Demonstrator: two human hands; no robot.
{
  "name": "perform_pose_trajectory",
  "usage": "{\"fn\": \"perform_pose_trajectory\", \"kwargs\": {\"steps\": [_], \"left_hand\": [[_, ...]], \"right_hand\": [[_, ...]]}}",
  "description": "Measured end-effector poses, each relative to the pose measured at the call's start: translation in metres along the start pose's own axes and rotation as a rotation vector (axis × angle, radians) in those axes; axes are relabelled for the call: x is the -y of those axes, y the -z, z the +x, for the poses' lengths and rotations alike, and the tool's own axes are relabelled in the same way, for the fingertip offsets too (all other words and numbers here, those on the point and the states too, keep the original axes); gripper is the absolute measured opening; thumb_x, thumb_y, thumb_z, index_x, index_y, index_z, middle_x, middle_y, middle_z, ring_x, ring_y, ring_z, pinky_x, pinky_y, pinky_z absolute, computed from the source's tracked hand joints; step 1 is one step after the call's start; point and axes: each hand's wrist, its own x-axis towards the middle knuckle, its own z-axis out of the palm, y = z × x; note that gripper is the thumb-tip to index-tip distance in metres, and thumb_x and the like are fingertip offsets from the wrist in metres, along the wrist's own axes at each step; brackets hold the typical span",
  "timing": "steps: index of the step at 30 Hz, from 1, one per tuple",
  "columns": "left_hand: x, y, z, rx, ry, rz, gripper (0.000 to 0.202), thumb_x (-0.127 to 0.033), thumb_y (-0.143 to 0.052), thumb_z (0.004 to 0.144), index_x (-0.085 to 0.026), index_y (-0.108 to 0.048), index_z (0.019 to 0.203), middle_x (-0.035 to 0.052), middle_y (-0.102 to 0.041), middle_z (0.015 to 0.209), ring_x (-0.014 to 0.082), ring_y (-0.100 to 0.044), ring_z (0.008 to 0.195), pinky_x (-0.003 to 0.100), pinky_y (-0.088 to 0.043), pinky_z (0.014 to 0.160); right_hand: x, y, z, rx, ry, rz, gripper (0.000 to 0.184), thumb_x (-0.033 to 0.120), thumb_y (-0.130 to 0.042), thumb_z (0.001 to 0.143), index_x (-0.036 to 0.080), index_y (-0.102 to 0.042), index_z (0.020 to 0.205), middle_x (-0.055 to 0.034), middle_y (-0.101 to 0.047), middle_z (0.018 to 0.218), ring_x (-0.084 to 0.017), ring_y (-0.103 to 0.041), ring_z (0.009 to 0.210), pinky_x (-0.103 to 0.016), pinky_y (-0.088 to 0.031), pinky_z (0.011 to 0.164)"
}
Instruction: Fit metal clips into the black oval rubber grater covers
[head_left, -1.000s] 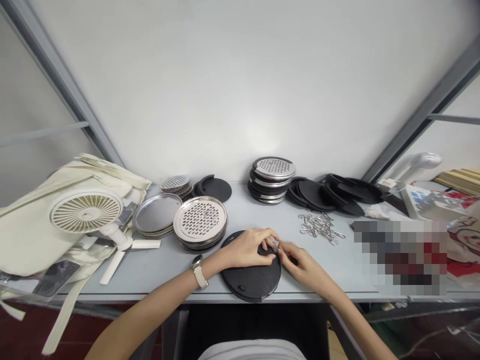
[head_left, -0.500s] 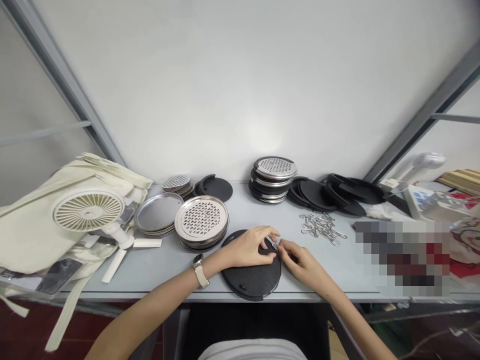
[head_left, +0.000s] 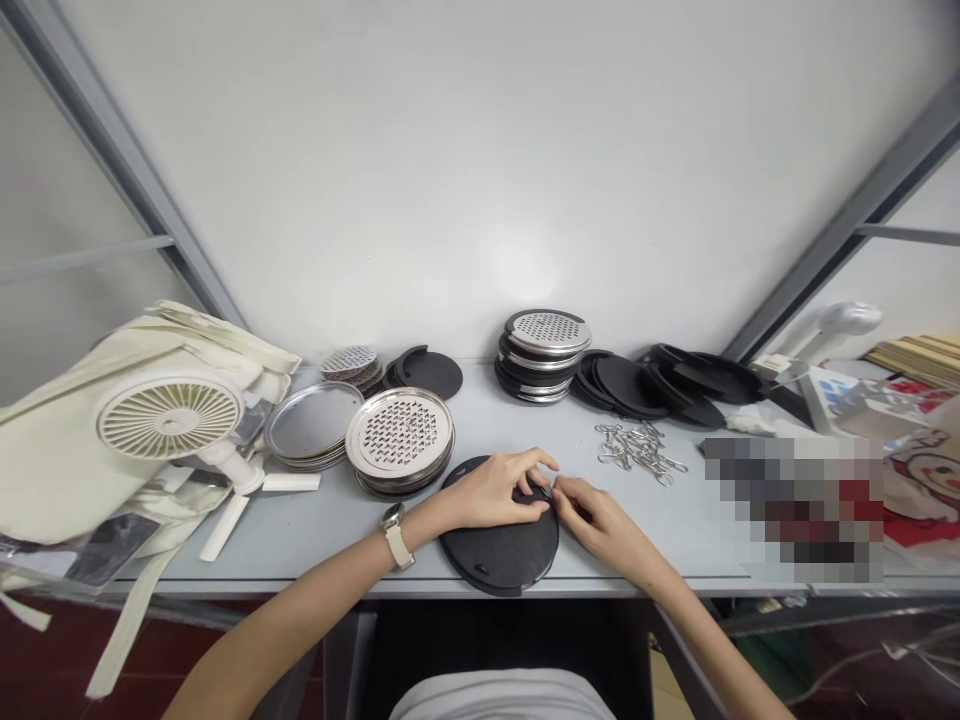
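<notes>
A round black disc [head_left: 499, 545] lies flat at the table's front edge. My left hand [head_left: 499, 490] rests on its upper right rim, fingers curled and pressing down. My right hand [head_left: 592, 515] meets it from the right, its fingertips pinched on a small metal clip [head_left: 550, 492] at the disc's edge. A watch with a pale strap sits on my left wrist [head_left: 396, 535]. Several loose metal clips [head_left: 637, 447] are heaped just beyond my right hand.
Perforated steel discs [head_left: 400, 435] and plain steel trays [head_left: 311, 425] are stacked at left, more stacks of black and steel discs [head_left: 544, 350] at the back. A white fan [head_left: 169, 420] lies on a cream bag at far left. Clutter fills the right end.
Both hands stay at the same spot on the disc's rim; only the fingertips shift slightly around the clip.
</notes>
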Motion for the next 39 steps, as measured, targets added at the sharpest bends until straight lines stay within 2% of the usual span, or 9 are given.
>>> {"fn": "perform_pose_trajectory", "kwargs": {"steps": [10,16,22,26,29,32,39], "left_hand": [[0.0001,-0.0020,0.0000,-0.012,0.037,-0.016,0.050,-0.017,-0.066,0.072,-0.021,-0.047,0.118,0.0033,-0.065,0.101,0.0140,-0.062,0.079,0.024,-0.050,0.071],[-0.0013,-0.0023,-0.0004,-0.052,-0.004,0.120,0.049,-0.019,-0.068,0.073,-0.022,-0.047,0.116,0.0015,-0.064,0.101,0.0118,-0.055,0.071,0.024,-0.046,0.069],[-0.0019,-0.0004,-0.0008,-0.035,-0.078,0.128,0.043,-0.014,-0.059,0.079,-0.021,-0.046,0.119,0.0026,-0.063,0.098,0.0152,-0.057,0.084,0.026,-0.045,0.080],[-0.0019,-0.0003,-0.0012,-0.076,-0.079,0.170,0.042,-0.015,-0.059,0.079,-0.021,-0.046,0.118,0.0036,-0.059,0.102,0.0159,-0.055,0.086,0.028,-0.045,0.082],[-0.0020,-0.0008,-0.0011,-0.113,-0.039,0.210,0.036,-0.020,-0.062,0.077,-0.020,-0.049,0.111,0.0018,-0.056,0.092,0.0160,-0.054,0.082,0.028,-0.045,0.077],[-0.0019,-0.0014,-0.0010,-0.078,-0.033,0.210,0.031,-0.019,-0.063,0.076,-0.020,-0.050,0.105,-0.0020,-0.053,0.080,0.0139,-0.053,0.074,0.026,-0.044,0.072],[-0.0054,-0.0003,-0.0016,-0.054,-0.052,0.204,0.036,-0.017,-0.065,0.072,-0.020,-0.049,0.105,-0.0019,-0.055,0.082,0.0136,-0.054,0.074,0.025,-0.044,0.070]], "right_hand": [[-0.0018,-0.0004,-0.0015,0.012,-0.005,-0.002,0.025,0.026,-0.037,0.094,0.021,-0.038,0.069,0.0033,-0.044,0.064,-0.015,-0.044,0.062,-0.026,-0.035,0.059],[-0.0005,-0.0011,-0.0007,0.012,-0.032,-0.016,0.025,0.026,-0.037,0.093,0.022,-0.035,0.068,0.0039,-0.040,0.064,-0.015,-0.042,0.062,-0.026,-0.033,0.058],[-0.0045,-0.0027,-0.0025,0.011,-0.033,-0.012,0.024,0.024,-0.039,0.091,0.022,-0.033,0.068,0.0050,-0.037,0.063,-0.014,-0.039,0.060,-0.025,-0.031,0.057],[-0.0034,-0.0026,-0.0031,0.002,-0.030,-0.004,0.026,0.028,-0.036,0.094,0.022,-0.035,0.069,0.0045,-0.038,0.064,-0.014,-0.040,0.061,-0.025,-0.032,0.057],[-0.0014,-0.0018,-0.0026,-0.007,-0.031,0.008,0.027,0.030,-0.034,0.096,0.022,-0.036,0.071,0.0041,-0.039,0.065,-0.014,-0.041,0.061,-0.026,-0.034,0.058],[-0.0005,-0.0010,-0.0018,-0.017,-0.028,0.021,0.027,0.031,-0.033,0.097,0.022,-0.037,0.072,0.0037,-0.042,0.065,-0.014,-0.042,0.061,-0.025,-0.035,0.058],[-0.0006,0.0004,-0.0014,0.016,0.071,-0.039,0.026,0.026,-0.035,0.097,0.021,-0.044,0.074,0.0003,-0.051,0.071,-0.017,-0.049,0.068,-0.028,-0.040,0.067]]}}
